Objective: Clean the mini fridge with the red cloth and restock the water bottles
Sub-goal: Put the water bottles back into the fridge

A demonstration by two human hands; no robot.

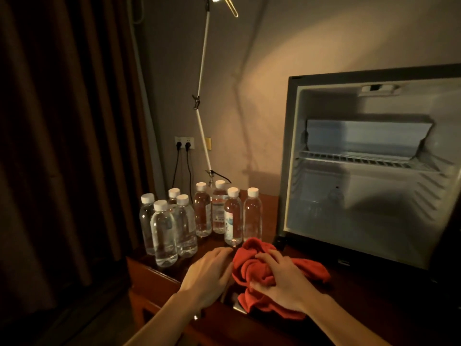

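A crumpled red cloth (252,264) lies on the dark wooden table (159,273) in front of the mini fridge (374,171). My right hand (284,283) lies on top of the cloth, its fingers curled into the folds and gripping it. My left hand (212,273) rests flat on the table just left of the cloth, fingertips touching its edge. The fridge stands open at the right; its white interior holds one wire shelf (361,159) and no bottles that I can see. Several clear water bottles (199,218) with white caps stand upright at the back left of the table.
A thin white lamp pole (203,96) rises behind the bottles. A wall socket (184,144) with two black plugs sits low on the wall. Dark curtains (62,146) fill the left side. The table's front left corner lies near the closest bottle.
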